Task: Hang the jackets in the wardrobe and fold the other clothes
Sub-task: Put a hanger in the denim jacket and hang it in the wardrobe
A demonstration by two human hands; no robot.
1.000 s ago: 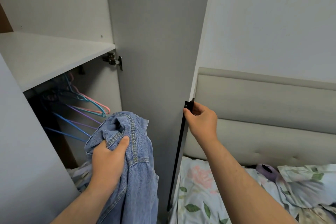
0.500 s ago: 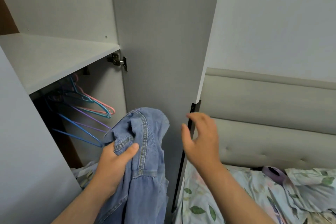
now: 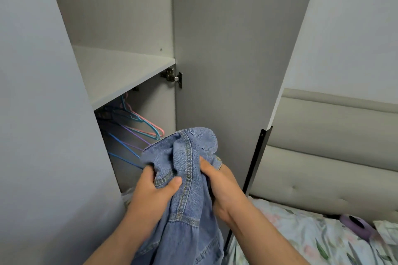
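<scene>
You are holding the denim jacket (image 3: pixel 189 189) in front of the open wardrobe (image 3: pixel 129 71), near the middle of the view. Your left hand (image 3: pixel 150 193) is closing its grip on the bunched collar part of the jacket, with the thumb pressing on the seam at the front. Your right hand (image 3: pixel 221 187) is gripping the same jacket from the right side, and its fingers are going behind the fabric, so only the thumb and the back of the hand are showing. The rest of the jacket is hanging down between your two forearms to the near edge of the view.

To the far left, under the white shelf (image 3: pixel 120 71), several plastic hangers (image 3: pixel 140 127) in pink, teal, purple and blue are hanging inside the wardrobe, just behind the top of the jacket. Nothing is hanging on them, as far as the dark inside lets you see. The wardrobe door (image 3: pixel 226 49) is standing open just to the right of your hands, with its metal hinge (image 3: pixel 172 75) beside the shelf edge and its dark handle strip (image 3: pixel 256 161) along the right edge.

To the right of the door, the padded headboard (image 3: pixel 333 146) is standing against the wall, and the bed (image 3: pixel 301 234) with flowered bedding is lying near it. A purple object (image 3: pixel 355 226) is resting on the bedding at the far right; you cannot tell what it is.
</scene>
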